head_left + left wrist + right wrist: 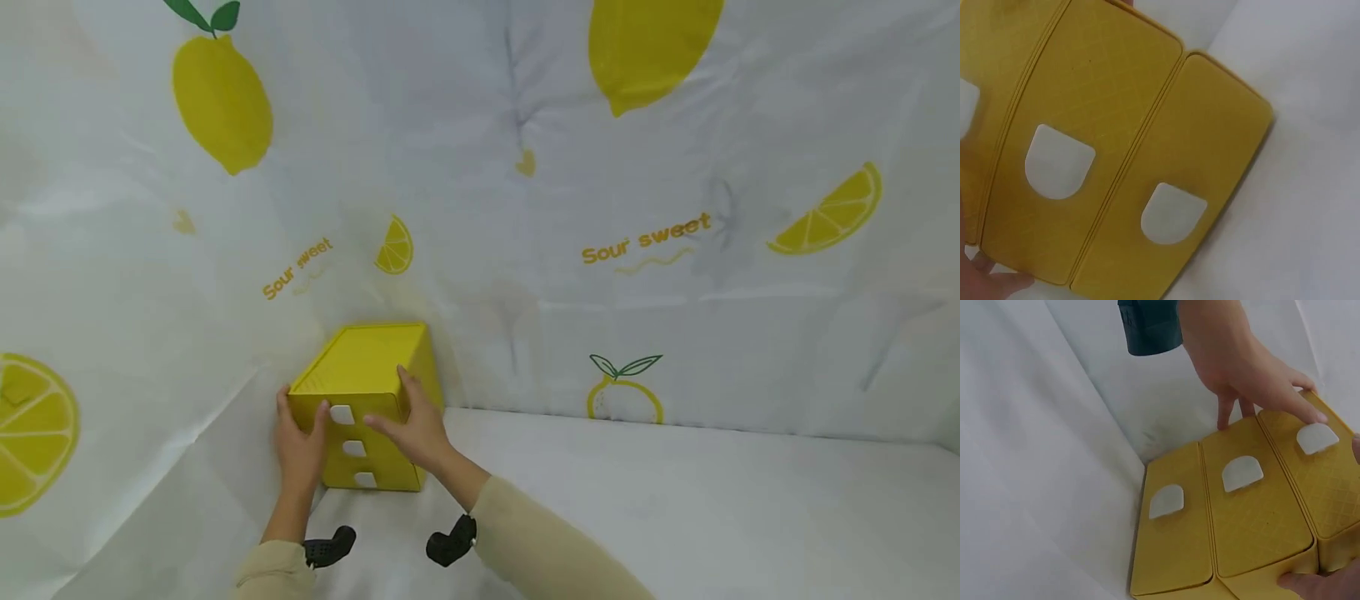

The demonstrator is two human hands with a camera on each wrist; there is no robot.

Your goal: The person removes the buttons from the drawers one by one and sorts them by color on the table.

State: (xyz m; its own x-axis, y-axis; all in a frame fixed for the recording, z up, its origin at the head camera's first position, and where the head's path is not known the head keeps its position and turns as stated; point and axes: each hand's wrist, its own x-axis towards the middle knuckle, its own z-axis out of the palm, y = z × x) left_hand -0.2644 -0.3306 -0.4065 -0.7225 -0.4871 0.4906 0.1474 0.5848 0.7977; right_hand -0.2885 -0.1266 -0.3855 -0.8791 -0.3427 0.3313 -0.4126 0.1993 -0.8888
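Observation:
A yellow drawer box (341, 358) with three stacked drawer fronts and white tabs stands in the back left corner. My left hand (297, 454) grips its left front edge, fingers along the side and thumb on the front beside the top tab (342, 414). Opposite it, my right hand (422, 429) holds the right front edge, thumb across the front and fingers against the side. In the left wrist view, fingers of the left hand (997, 281) show at the box's edge. The right wrist view has the left hand (1254, 372) over the top drawers and right-hand fingers (1310, 584) below.
A white sheet printed with lemons (222, 104) and lettering covers the walls behind and left of the box. The white table surface (675, 508) extends to the right. Black camera mounts (452, 542) sit on both wrists.

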